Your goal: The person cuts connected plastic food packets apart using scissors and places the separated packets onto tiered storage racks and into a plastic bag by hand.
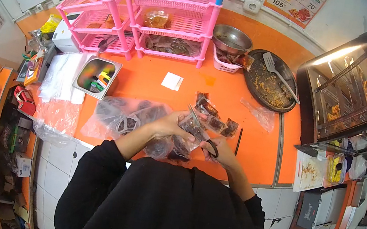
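Note:
Scissors (212, 148) with black handles are in my right hand (217, 152), fingers wrapped round the handles. Their metal blades point up and left across a small clear plastic packet (191, 127). My left hand (170, 126) pinches that packet at its left side. Just beyond the hands lie several sachets of dark sauce (214, 121) on the orange table (147, 71). Left of and beneath my left hand spreads a clear plastic bag (117, 113) with dark round shapes inside. A dark-filled packet (180, 149) sits below the blades, partly covered by plastic.
A metal container (97, 77) with markers stands left. Pink basket racks (171, 19) rise at the back. To the right are a large dark pan (268, 80) with a spatula (281, 75), and a lit glass display case (346, 94). A thin black stick (238, 141) lies near my right hand.

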### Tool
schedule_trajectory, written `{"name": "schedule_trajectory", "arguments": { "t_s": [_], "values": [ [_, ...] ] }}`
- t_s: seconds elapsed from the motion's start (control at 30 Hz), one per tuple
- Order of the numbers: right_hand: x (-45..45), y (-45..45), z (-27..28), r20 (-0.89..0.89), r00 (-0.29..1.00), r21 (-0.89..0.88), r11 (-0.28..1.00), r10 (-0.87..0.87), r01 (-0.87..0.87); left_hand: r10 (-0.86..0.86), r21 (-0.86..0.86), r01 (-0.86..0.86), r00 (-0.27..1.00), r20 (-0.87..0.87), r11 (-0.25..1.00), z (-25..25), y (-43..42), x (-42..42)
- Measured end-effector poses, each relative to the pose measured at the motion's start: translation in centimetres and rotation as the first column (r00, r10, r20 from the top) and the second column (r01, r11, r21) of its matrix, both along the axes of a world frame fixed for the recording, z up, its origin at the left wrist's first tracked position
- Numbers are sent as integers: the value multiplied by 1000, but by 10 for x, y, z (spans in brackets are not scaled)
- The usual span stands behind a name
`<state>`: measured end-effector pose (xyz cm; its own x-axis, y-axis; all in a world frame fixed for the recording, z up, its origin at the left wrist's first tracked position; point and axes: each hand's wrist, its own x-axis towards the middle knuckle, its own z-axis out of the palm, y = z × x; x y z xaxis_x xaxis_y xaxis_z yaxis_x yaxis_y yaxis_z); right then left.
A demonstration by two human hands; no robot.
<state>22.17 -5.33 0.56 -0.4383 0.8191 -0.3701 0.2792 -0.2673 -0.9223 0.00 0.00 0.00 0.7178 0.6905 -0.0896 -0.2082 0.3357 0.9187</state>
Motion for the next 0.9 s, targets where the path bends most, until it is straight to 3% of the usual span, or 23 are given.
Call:
{"name": "schedule_trajectory", "arguments": {
  "t_s": [0.07,0.13,0.23,0.33,0.4,0.47,0.53,0.57,0.67,0.7,0.8,0.9],
  "values": [
    [2,0,-4,23,1000,6,1000,-1,1,-31,-52,30,999,-22,998,5,-1,-1],
    [4,2,-10,51,999,7,1000,-5,4,-28,4,28,1000,-3,1000,1,0,1],
    [-1,-1,2,-111,993,123,990,-47,61,-78,-35,78,997,-5,996,-2,-1,-1],
    [5,6,0,-63,998,-31,999,-16,14,-59,-95,59,998,6,994,-1,-3,-1],
    [-6,3,2,-196,978,129,987,-68,94,-1,-85,0,1000,-8,996,0,-2,0],
    [-20,-2,-5,-284,949,166,968,-138,190,73,-37,-74,996,-42,997,-1,1,3],
    [-28,-4,-25,-319,916,96,954,-243,286,99,-81,-100,995,-26,992,-8,4,5],
    [-27,-2,-27,-247,914,63,936,-321,346,130,-90,-131,991,-18,987,-9,5,5],
    [-30,5,-20,-465,759,-25,864,-455,503,164,-113,-168,985,-47,979,-7,1,-2],
    [-25,7,-11,-401,783,-13,858,-476,514,164,-119,-171,984,-66,978,-4,-2,-5],
    [-15,17,-15,-346,811,43,855,-472,516,232,31,-236,968,94,971,8,-14,-5],
    [29,18,-13,-277,921,18,957,-274,290,377,466,-337,926,8,818,20,-8,-19]
  ]
}}
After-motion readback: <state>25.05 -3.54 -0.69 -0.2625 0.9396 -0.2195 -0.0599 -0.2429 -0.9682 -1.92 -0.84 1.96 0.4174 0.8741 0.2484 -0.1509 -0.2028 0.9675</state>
